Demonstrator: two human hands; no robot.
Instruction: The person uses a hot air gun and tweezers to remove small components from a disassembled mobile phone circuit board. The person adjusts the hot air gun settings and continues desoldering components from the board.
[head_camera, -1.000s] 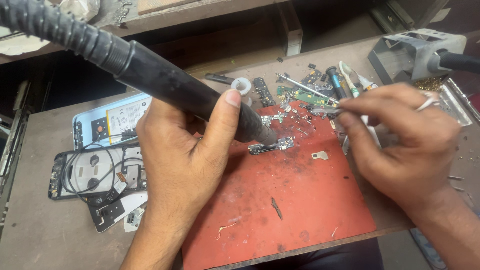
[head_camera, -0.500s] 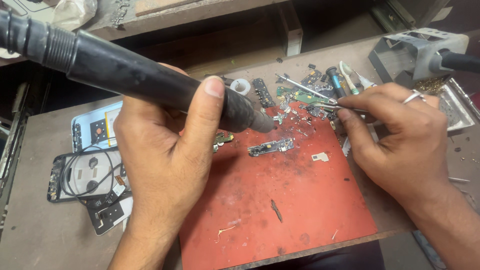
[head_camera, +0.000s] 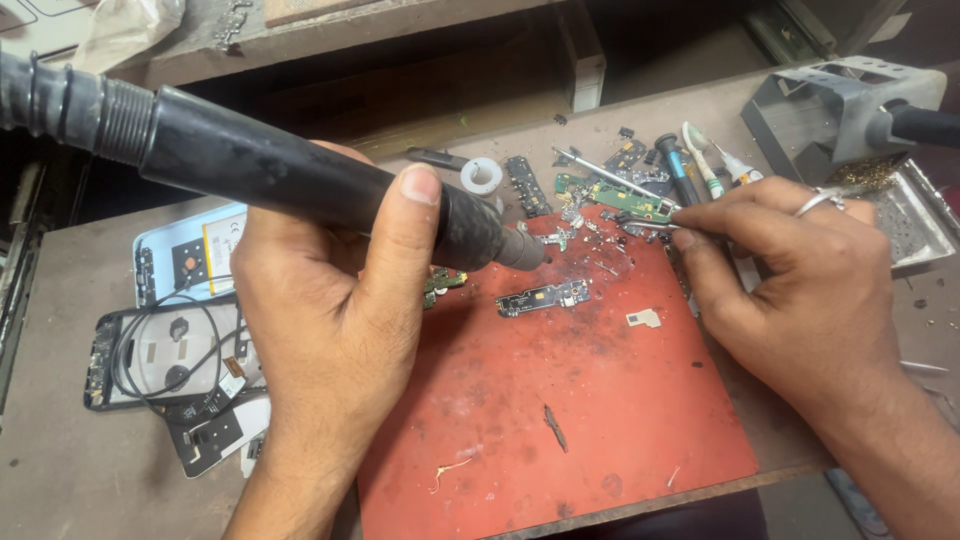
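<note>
Fingers of the left hand (head_camera: 330, 310) wrap the black hot-air wand (head_camera: 300, 185), nozzle angled just above the small circuit board (head_camera: 545, 297) on the red mat (head_camera: 560, 420). Right hand (head_camera: 800, 290) pinches what look like tweezers (head_camera: 645, 223) beyond that board, probably for picking parts.

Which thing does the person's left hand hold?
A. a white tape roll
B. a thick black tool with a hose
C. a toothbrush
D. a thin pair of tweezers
B: the left hand grips the thick black tool, whose nozzle points over the red mat.
</note>
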